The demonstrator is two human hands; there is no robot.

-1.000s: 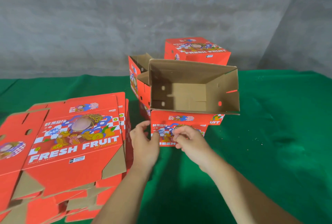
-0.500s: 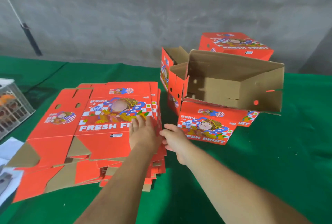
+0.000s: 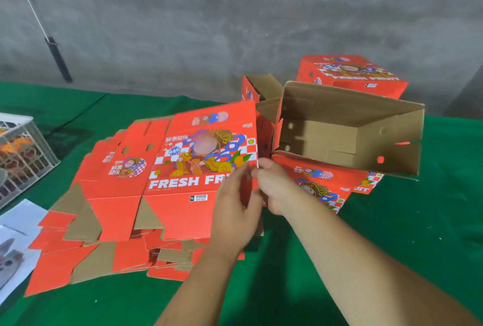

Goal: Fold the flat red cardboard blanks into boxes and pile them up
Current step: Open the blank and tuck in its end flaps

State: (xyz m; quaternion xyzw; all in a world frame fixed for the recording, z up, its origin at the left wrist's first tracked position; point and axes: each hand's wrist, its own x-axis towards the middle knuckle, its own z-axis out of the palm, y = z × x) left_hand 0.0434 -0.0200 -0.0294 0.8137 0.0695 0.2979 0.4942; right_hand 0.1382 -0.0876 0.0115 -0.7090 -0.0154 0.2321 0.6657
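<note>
- The left hand [image 3: 235, 210] and right hand [image 3: 274, 190] both pinch the right edge of the top blank [image 3: 183, 182], which lies on the stack of flat blanks [image 3: 104, 255] on the green tabletop [image 3: 392, 247]
- The blank looks light, stiff along its panels, and it should bend easily at the creases; the edge is a good place to lift it
- Printing reads "FRESH FR…", with a barcode label below
- Behind, an open folded box [image 3: 347, 129] rests on a closed one [image 3: 321, 184]; the farthest box [image 3: 350, 75] repeats "FRESH FRUIT"
</note>
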